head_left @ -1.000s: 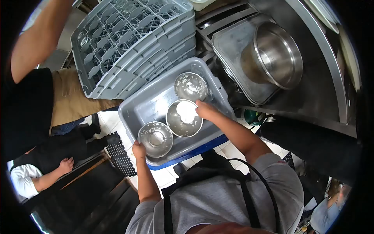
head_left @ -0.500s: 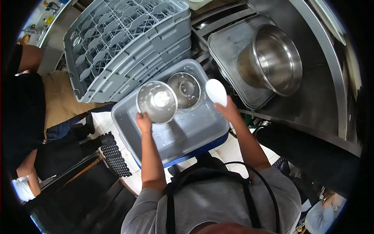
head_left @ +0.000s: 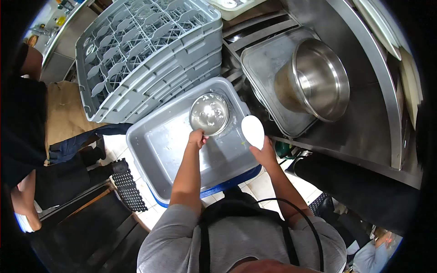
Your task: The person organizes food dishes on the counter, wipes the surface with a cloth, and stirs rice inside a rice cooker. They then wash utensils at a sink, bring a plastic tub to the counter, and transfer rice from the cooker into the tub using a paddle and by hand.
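Note:
My left hand (head_left: 197, 138) grips the near rim of a metal bowl (head_left: 209, 113), with white bits stuck inside it. The bowl sits over the spot of a second metal bowl, which it now hides. Both are at the far end of a grey plastic tub (head_left: 154, 177). In my right hand (head_left: 265, 152) is a white rice paddle (head_left: 252, 131), its broad oval blade pointing away from me and its lower end hidden by my fingers. The paddle is over the tub's right rim.
Stacked grey dish racks (head_left: 150, 77) stand behind the tub on the left. A large steel pot (head_left: 321, 79) lies tilted on a metal tray (head_left: 255, 59) on the steel counter (head_left: 364, 109) at right. Another person (head_left: 22, 127) stands at the left.
My left hand has moved right and lowered its bowl over the second bowl in the tub. My right hand with the paddle has come slightly nearer to me.

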`<state>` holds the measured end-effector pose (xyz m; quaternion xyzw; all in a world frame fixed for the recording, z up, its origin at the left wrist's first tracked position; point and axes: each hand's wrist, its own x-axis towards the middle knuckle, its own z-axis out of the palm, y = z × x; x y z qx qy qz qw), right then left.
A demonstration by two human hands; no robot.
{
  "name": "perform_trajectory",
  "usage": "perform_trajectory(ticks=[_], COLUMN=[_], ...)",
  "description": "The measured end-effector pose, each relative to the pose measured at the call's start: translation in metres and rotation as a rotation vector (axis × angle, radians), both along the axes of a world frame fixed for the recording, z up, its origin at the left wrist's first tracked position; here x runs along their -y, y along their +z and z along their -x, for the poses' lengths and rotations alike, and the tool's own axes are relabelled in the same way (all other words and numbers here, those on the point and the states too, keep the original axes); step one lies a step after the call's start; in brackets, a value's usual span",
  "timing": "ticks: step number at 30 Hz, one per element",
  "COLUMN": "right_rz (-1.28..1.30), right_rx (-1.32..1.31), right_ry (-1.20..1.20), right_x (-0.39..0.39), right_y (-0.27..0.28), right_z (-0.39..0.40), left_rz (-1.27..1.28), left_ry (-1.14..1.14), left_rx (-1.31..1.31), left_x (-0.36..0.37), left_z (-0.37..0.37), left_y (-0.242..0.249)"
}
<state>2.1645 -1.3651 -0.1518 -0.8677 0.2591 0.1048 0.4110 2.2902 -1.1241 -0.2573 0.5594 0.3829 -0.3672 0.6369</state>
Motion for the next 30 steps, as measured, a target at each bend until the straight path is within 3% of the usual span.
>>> perform_trajectory(ticks=[6,7,8,9,10,12,16,20,22,24,26,27,28,29,30], right_rz=[-0.047,-0.033,-0.02,-0.003,0.012,0.067,0.172,0.215,0.177,0.257,0.266,0.236,0.205,0.239,0.243], right_rx=[0.025,-0.003,0.02,0.052,0.088,0.052,-0.001,0.17,0.351,0.36,0.338,0.306,0.271,0.095,0.019], right_ry=[-0.055,-0.036,-0.036,-0.036,-0.036,-0.002,0.071,0.196,0.272,0.305,0.366,0.412,0.457,0.513,0.527], right_x=[0.011,0.01,0.008,0.007,0.006,0.003,-0.003,-0.014,-0.025,-0.031,-0.039,-0.045,-0.051,-0.054,-0.057], right_y=[-0.023,-0.016,-0.015,-0.016,-0.015,-0.012,-0.003,-0.006,-0.017,-0.018,-0.022,-0.028,-0.035,-0.049,-0.058], right_z=[0.0,-0.004,-0.005,-0.008,-0.012,-0.02,-0.034,-0.051,-0.066,-0.089,-0.109,-0.115,-0.12,-0.126,-0.126], left_rz=[-0.074,-0.15,-0.066,-0.071,0.098,0.097,0.061,0.261,0.176,0.02,-0.392,-0.599,-0.922,-1.433,-1.476], left_ry=[-0.101,-0.08,0.036,0.013,0.196,0.204,0.157,0.2,0.251,0.333,0.351,0.38,0.255,0.079,0.05], left_rx=[0.578,0.664,0.714,0.767,0.789,0.883,0.817,0.935,0.922,0.855,0.79,0.905,0.94,0.603,0.428], left_x=[-0.021,-0.019,-0.013,-0.017,-0.014,-0.017,-0.027,-0.036,-0.055,-0.084,-0.13,-0.166,-0.199,-0.191,-0.192], left_z=[-0.033,-0.052,-0.069,-0.09,-0.106,-0.136,-0.172,-0.149,-0.123,-0.086,-0.043,-0.018,0.014,0.047,0.074], left_y=[0.17,0.199,0.234,0.254,0.271,0.291,0.283,0.273,0.257,0.226,0.163,0.107,0.068,0.091,0.093])
